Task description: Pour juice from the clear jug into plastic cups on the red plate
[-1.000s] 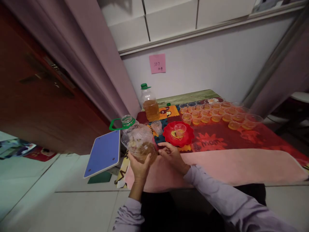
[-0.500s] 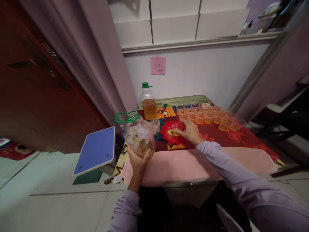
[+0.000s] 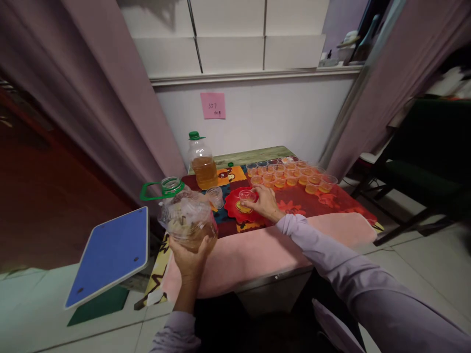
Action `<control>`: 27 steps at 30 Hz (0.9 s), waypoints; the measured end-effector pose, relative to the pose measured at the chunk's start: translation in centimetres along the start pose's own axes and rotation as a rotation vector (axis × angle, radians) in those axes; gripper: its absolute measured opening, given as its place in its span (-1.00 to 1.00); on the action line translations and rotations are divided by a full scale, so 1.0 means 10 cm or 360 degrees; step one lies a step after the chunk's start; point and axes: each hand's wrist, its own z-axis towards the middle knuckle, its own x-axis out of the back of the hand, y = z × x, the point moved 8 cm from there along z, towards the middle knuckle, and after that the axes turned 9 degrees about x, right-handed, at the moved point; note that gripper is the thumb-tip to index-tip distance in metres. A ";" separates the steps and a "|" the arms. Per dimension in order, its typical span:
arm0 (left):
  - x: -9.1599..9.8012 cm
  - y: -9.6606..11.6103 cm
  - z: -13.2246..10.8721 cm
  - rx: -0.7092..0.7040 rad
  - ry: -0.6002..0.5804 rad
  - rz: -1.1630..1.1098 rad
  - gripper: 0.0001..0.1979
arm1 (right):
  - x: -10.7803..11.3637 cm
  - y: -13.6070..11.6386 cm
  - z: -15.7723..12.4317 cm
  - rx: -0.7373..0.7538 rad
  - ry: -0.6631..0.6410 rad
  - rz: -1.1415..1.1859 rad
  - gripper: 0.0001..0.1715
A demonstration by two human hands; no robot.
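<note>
My left hand (image 3: 190,255) is wrapped round the lower part of a large clear plastic jug (image 3: 186,215), uncapped, with a green handle ring at its neck and some amber liquid low inside. With my right hand (image 3: 265,202) I grip a small clear plastic cup (image 3: 247,197) by its side, over a red scalloped plate (image 3: 230,208). Yellowish colour shows at the cup's base; whether that is liquid or the plate's pattern I cannot tell. Between jug and plate stand nested clear cups (image 3: 215,197). Rows of cups with orange liquid (image 3: 292,175) fill the table's right side.
A second jug (image 3: 204,169), green-capped and partly full of amber liquid, stands at the back left. A green cap (image 3: 230,164) lies near it. A pink cloth (image 3: 272,250) covers the table's front edge. Left of the table is a blue board (image 3: 110,252); a dark chair (image 3: 423,162) stands right.
The camera view has turned to the right, so the whole scene sits further left. Both hands keep their hold on the jug and the cup.
</note>
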 end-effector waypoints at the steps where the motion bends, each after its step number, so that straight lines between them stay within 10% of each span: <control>1: 0.00 0.00 0.00 0.0014 0.0000 -0.0013 0.07 | 0.08 0.06 -0.01 0.0017 0.0073 0.0037 -0.25; 14: 0.02 0.09 -0.01 0.0029 -0.0031 -0.0041 0.00 | 0.95 1.76 -0.13 -0.0287 0.0319 -0.0658 -0.29; 27: 0.02 0.01 0.00 0.0039 -0.0020 -0.0022 -0.03 | 0.94 2.22 -0.25 -0.0430 0.0217 -0.0924 -0.23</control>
